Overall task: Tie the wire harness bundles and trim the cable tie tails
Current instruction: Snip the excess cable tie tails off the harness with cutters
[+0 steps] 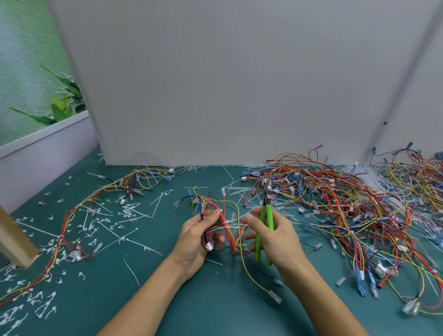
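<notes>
My left hand (196, 238) grips a small wire harness (217, 213) of red, yellow and blue wires, held upright over the green mat. A white cable tie (226, 223) wraps the red wires, its tail running right toward my right thumb. My right hand (274, 238) holds green-handled cutters (265, 216), jaws pointing up and away, and pinches the tie's tail with thumb and forefinger. A yellow wire (250, 270) hangs from the harness down to a clear connector.
A big heap of untied harnesses (356, 200) covers the mat on the right. A finished harness (73, 217) lies at left among cut white tie tails (127, 211). A grey partition (237, 78) stands behind; a wooden post (7, 235) at far left.
</notes>
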